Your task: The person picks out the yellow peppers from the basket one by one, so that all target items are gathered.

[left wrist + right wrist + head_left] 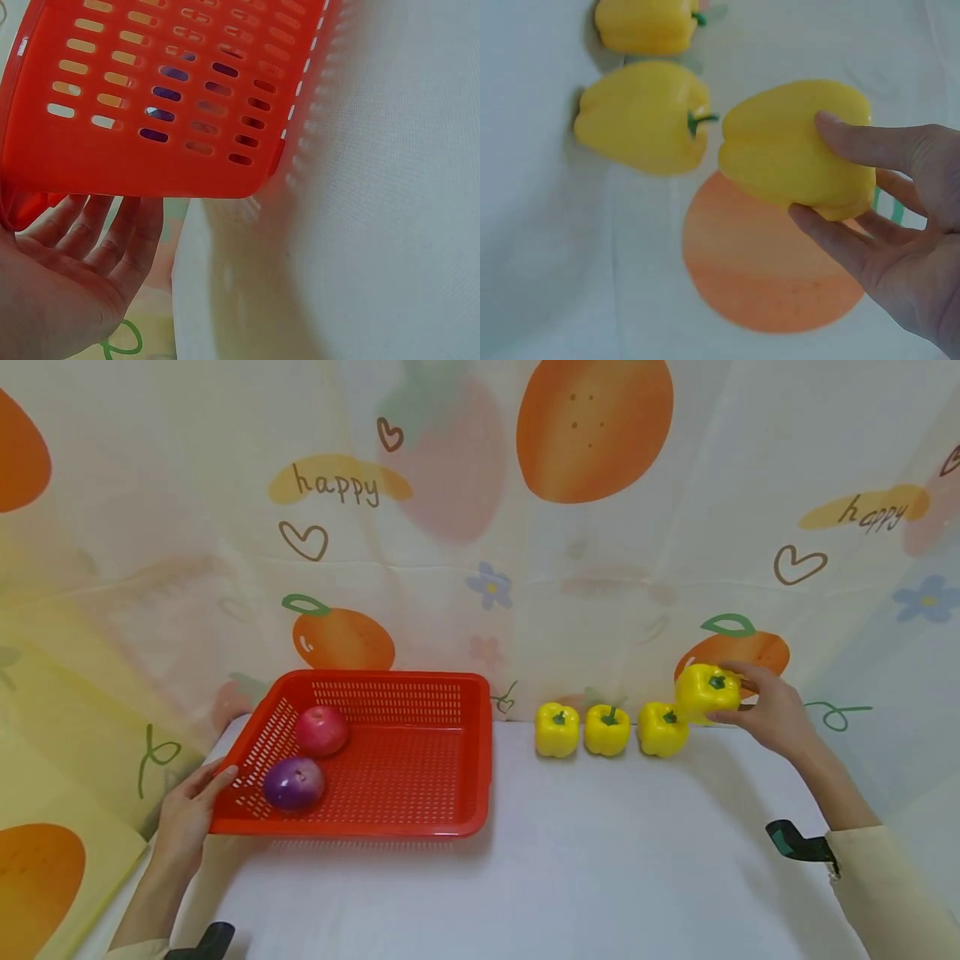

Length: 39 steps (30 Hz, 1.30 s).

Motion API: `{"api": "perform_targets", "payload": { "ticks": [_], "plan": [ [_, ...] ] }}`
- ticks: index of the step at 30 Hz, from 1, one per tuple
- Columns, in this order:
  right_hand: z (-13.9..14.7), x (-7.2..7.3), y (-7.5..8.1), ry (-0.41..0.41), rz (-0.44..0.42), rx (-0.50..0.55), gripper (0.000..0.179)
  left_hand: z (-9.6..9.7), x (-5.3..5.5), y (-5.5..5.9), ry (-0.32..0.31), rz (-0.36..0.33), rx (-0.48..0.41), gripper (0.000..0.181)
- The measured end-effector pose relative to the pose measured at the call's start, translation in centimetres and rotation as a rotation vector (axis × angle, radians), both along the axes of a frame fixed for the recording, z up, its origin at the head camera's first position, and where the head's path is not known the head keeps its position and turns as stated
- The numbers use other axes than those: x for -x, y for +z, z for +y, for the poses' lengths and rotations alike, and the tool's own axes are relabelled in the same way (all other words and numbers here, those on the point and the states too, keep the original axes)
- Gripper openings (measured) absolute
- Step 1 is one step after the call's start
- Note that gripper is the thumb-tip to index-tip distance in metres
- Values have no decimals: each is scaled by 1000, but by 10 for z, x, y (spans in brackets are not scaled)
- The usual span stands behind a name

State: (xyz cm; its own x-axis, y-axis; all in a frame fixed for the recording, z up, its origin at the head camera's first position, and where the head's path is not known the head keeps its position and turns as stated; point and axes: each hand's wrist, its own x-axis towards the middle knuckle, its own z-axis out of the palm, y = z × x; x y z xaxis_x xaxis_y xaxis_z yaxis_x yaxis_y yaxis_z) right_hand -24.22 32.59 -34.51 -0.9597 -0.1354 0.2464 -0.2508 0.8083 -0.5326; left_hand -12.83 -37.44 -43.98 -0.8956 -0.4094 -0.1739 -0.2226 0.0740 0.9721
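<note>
In the head view my right hand [776, 706] holds a yellow bell pepper [705, 692] above the table, thumb on one side and fingers on the other. The right wrist view shows the same bell pepper [799, 146] between thumb and fingers. Below and left of it, three more yellow bell peppers [557, 730] stand in a row. My left hand [187, 810] grips the left rim of a red plastic basket [480, 777]. Inside the basket's left part lie a pinkish-red round fruit [322, 730] and a purple round fruit or vegetable [294, 783].
A white table surface [570, 877] carries the basket and the row of peppers. Behind it hangs a cloth backdrop [600, 552] printed with fruit, hearts and flowers. The basket's right wall stands a short way from the nearest pepper.
</note>
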Motion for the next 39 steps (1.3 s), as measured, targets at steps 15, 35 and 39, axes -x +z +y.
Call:
{"api": "perform_targets", "payload": {
  "ticks": [15,35,39],
  "plan": [
    [45,16,-42,-41,-271,-70,78,2,1,3,-3,7,-40,50],
    [50,13,-60,-74,-373,-60,78,-1,4,4,-55,-8,48,63],
    [47,12,-57,-43,-374,-81,80,-6,0,3,-100,-35,312,65]
  ]
}}
